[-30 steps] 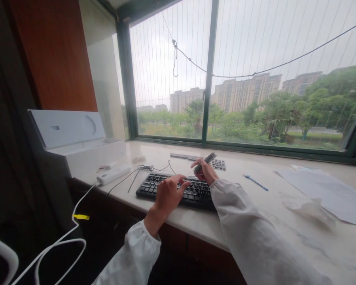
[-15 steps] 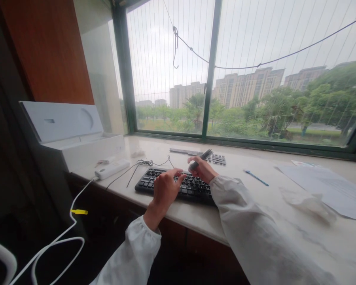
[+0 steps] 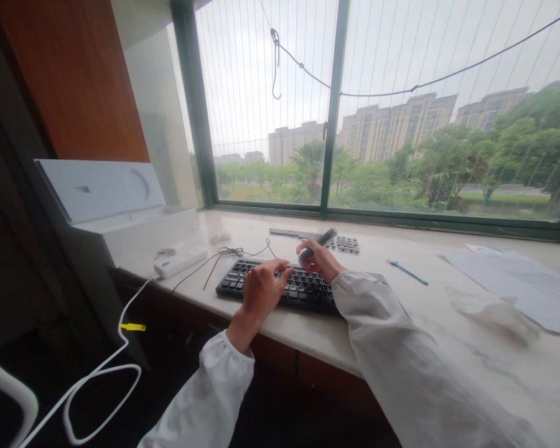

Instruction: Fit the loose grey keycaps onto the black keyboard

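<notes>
A black keyboard [image 3: 303, 300] lies near the counter's front edge, with some keycaps off and bare key sockets showing in its middle and upper part. Over its left half, my left hand [image 3: 264, 283] is closed, thumb and forefinger brought together in a pinch; anything between the tips is too small to make out. My right hand [image 3: 324, 262] is wrapped round a dark brush [image 3: 324, 238], its bristle end tilted up and to the right, above the keyboard's upper edge. Behind that hand, several loose black keycaps [image 3: 348, 244] lie in rows on the counter.
A thin black cable [image 3: 231, 251] is bundled behind the keyboard. To the left are a white power strip [image 3: 180, 261] and an open white box [image 3: 140, 230]. On the right lie a blue stick-like tool [image 3: 408, 272], crumpled clear plastic [image 3: 494, 314] and paper sheets [image 3: 518, 286].
The view has shifted slightly. Both hands keep nearly the same place over the keyboard, the right one still holding the brush.
</notes>
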